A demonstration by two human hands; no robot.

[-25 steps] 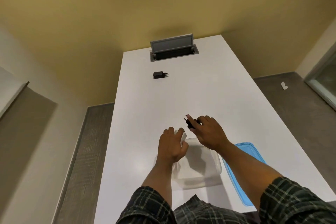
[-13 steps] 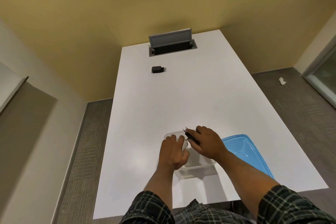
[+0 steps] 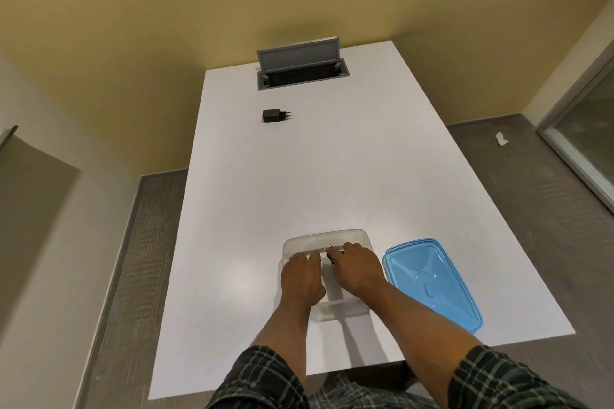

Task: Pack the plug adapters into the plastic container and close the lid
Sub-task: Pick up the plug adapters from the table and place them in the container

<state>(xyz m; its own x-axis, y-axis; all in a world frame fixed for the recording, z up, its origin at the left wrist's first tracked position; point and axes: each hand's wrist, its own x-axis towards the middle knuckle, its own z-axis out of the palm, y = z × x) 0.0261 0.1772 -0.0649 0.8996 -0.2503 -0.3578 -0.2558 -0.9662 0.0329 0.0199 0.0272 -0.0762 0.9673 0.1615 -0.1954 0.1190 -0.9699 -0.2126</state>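
Note:
A clear plastic container (image 3: pixel 332 236) stands open near the table's front edge. Both my hands are inside it. My right hand (image 3: pixel 357 271) is closed on a black plug adapter (image 3: pixel 330 256), its metal pins pointing to the far left. My left hand (image 3: pixel 302 277) is closed on a white adapter (image 3: pixel 315 256), mostly hidden under the fingers. The blue lid (image 3: pixel 432 279) lies flat on the table just right of the container. Another black plug adapter (image 3: pixel 274 115) lies far up the table, pins pointing right.
The white table (image 3: pixel 332 176) has an open grey cable hatch (image 3: pixel 300 65) at its far end. A yellow wall stands behind. Grey floor lies on both sides, with a scrap of white paper (image 3: pixel 501 139) on the floor to the right.
Both hands have drawn back toward me and lowered into the container, each still holding its adapter. My head has lifted, so more of the table shows.

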